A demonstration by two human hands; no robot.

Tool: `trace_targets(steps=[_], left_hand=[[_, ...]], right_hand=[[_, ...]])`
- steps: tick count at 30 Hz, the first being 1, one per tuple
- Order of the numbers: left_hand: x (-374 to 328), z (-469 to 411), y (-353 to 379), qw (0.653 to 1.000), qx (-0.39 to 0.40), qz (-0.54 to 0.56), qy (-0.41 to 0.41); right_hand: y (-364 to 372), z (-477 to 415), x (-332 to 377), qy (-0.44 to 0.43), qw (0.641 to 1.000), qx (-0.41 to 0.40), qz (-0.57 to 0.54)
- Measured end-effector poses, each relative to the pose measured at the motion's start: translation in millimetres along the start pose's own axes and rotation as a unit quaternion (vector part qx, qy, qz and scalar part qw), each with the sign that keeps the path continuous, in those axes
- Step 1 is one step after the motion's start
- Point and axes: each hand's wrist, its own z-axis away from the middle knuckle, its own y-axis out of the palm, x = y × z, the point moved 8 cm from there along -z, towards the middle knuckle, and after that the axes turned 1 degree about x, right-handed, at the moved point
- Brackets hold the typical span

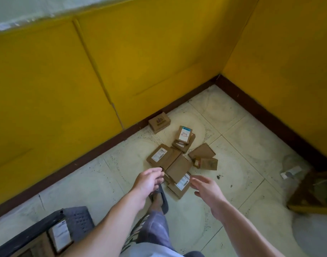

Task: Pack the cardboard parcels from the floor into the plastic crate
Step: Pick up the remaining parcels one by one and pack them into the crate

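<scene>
Fingers of the left hand (pixel 149 179) and right hand (pixel 205 186) were spread apart, empty, above a heap of cardboard parcels (pixel 177 164) on the tiled floor (pixel 233 145) near the yellow wall (pixel 121 62). One parcel (pixel 61 235) already lay in the dark plastic crate (pixel 75 219) at lower left. A sandalled foot (pixel 159 197) stood just beside the heap.

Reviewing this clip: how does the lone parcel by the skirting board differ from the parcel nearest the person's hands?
The parcel by the skirting board lies apart from the others, close to the wall; the parcel nearest the hands is part of the pile, with another parcel overlapping it. The first shows a dark printed mark on top; the second shows a white label. The first is out of reach; the second lies between the left hand and right hand. Both are brown cardboard, on the floor.
</scene>
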Motion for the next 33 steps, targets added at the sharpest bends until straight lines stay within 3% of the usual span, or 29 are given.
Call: trace_targets(steps=[11,16,26,33], left_hand=[[-42.8,-172.3,10.7,0.993,-0.026,0.055,-0.099],[-17.3,-279.5,21.4,0.989,-0.065,0.045,-0.125],[59.4,-535.7,33.1,0.978,-0.147,0.062,-0.133],[65.7,-692.3,14.6,0.975,-0.173,0.032,-0.132]], right_hand=[[3.4,-205.1,71.5,0.075,0.996,0.054,-0.006],[9.7,-313.9,77.2,0.044,0.996,0.061,0.057],[46.8,-542.3,-13.6,0.009,0.973,0.130,0.189],[81.2,-622.2,-51.5,0.008,0.975,0.150,0.167]])
